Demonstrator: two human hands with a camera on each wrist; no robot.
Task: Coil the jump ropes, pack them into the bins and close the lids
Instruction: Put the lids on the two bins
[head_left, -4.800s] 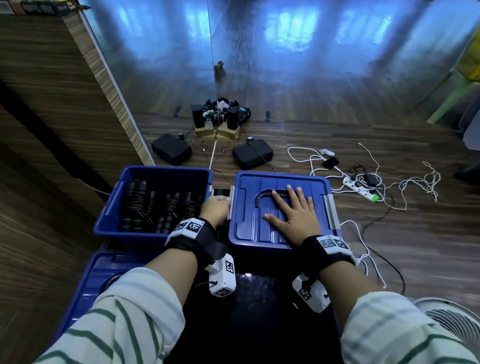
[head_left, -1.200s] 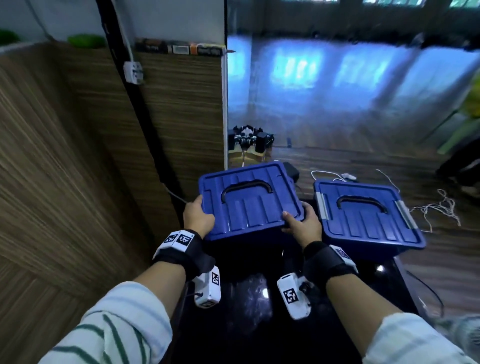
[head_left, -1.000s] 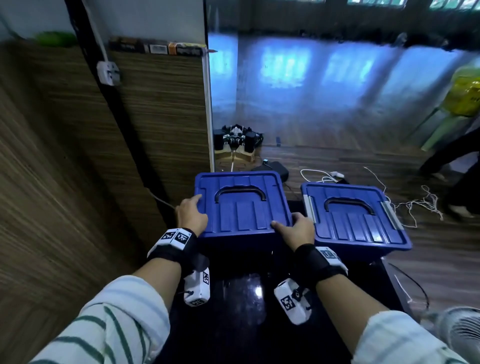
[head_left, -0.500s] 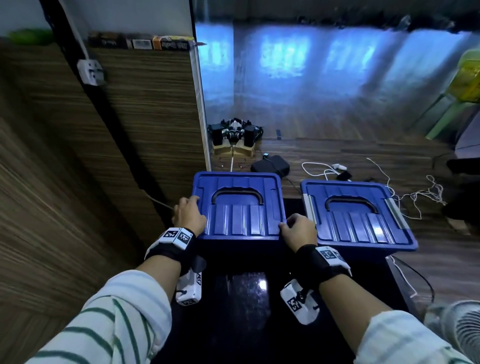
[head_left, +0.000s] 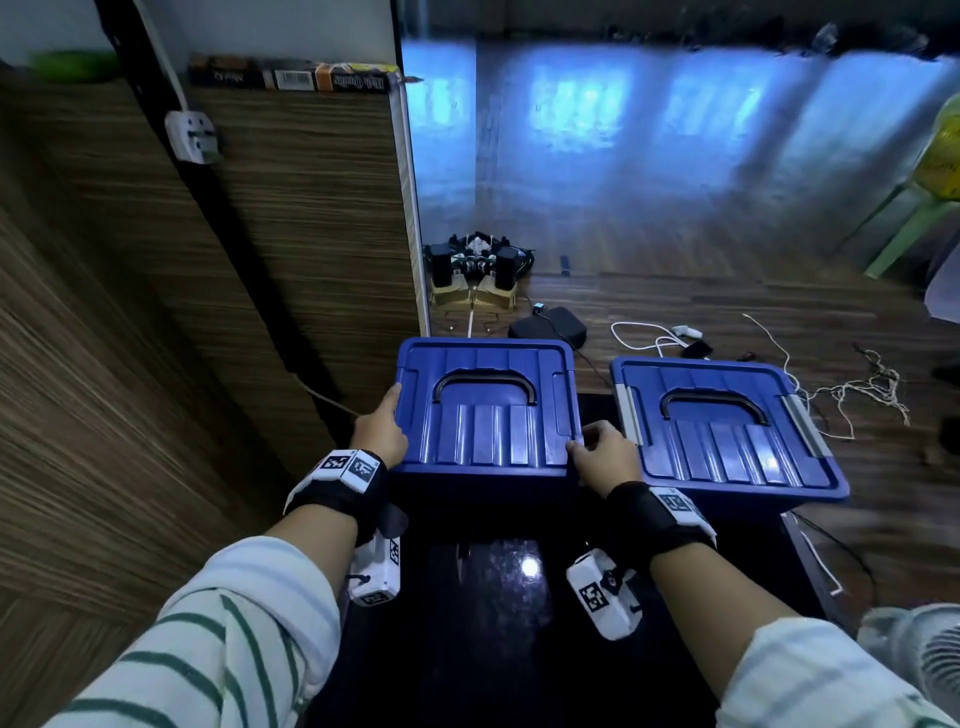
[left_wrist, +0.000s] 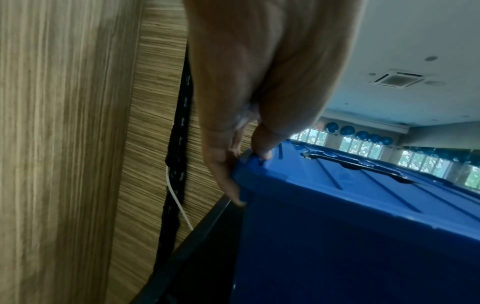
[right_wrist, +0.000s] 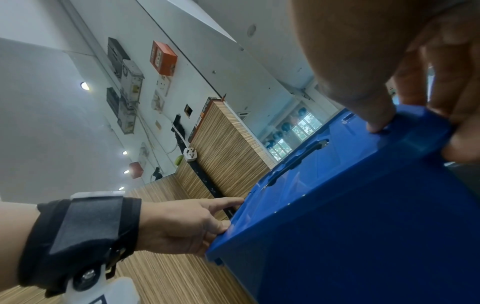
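Right now I am holding the lid (head_left: 488, 410) of the left bin (left_wrist: 363, 257) by its two side edges. My left hand (head_left: 380, 432) is clamping the left edge, thumb on top and fingers (left_wrist: 228, 181) curled down under the rim; my right hand (head_left: 605, 452) is pinching the right near corner the same way, thumb pressing the top. The lid is lying flat over the bin, between my hands. Just beside my right hand, the other bin (head_left: 727, 499) is sitting with its lid (head_left: 722, 421) already on and its grey side latches (head_left: 629, 413) down. Both bins are standing on the dark table (head_left: 493, 623) in front of me. I am judging that this is the closing step for the last bin, with the ropes packed out of sight inside. No grey latches are showing on the lid between my hands, so I cannot tell whether it is locked. The next move calls for pressing the edges down evenly until they seat, then snapping any side clips shut without letting the lid skew.
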